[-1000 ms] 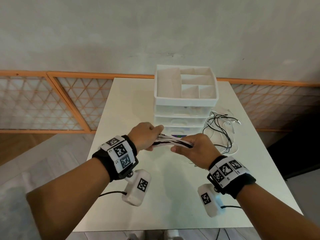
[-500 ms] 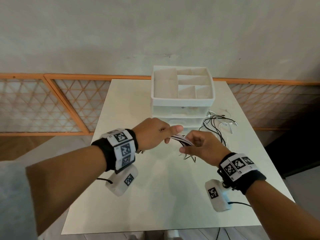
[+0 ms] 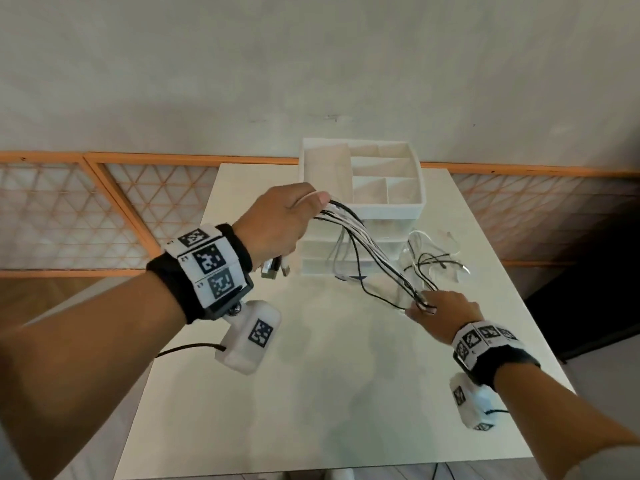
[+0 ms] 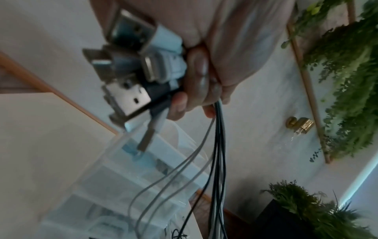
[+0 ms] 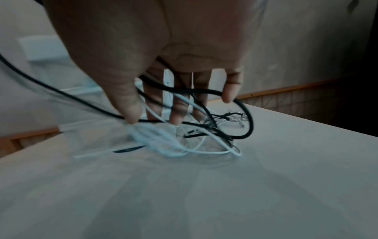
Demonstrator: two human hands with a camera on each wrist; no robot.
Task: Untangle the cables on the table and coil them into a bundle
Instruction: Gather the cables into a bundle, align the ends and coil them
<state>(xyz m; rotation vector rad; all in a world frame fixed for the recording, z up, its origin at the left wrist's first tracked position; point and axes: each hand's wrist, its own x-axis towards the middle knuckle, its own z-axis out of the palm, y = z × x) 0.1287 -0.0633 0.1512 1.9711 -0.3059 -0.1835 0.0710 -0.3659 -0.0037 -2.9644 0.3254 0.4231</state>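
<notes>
White tabletop (image 3: 311, 393) and a pale plaster wall (image 3: 311, 64) frame a person sorting cables (image 3: 372, 252), with an orange-framed lattice panel (image 3: 69, 209) running behind the table and green foliage (image 4: 347, 80) hanging on a wall in the left wrist view. A white drawer organiser (image 3: 362, 202) with an open compartment tray stands just beyond the raised grip.

The left hand (image 3: 277, 223) is clenched round the gathered plug ends, several metal USB connectors (image 4: 126, 67) sticking out below the fist. From that fist the black and white strands fan down and away to the right hand (image 3: 443, 313), held low near the table. Its fingers (image 5: 178, 106) are spread and nearly straight, combing through the strands rather than closing on them, one black loop hanging off them. Past the right hand's fingertips the loose ends lie in a tangle (image 3: 433, 265) on the table beside the organiser.

Half a second earlier the two hands were almost touching, low in front of the organiser, with only a short stretch of cable between them. Now the left has risen and the right has slid down the bundle, drawing it out long.
</notes>
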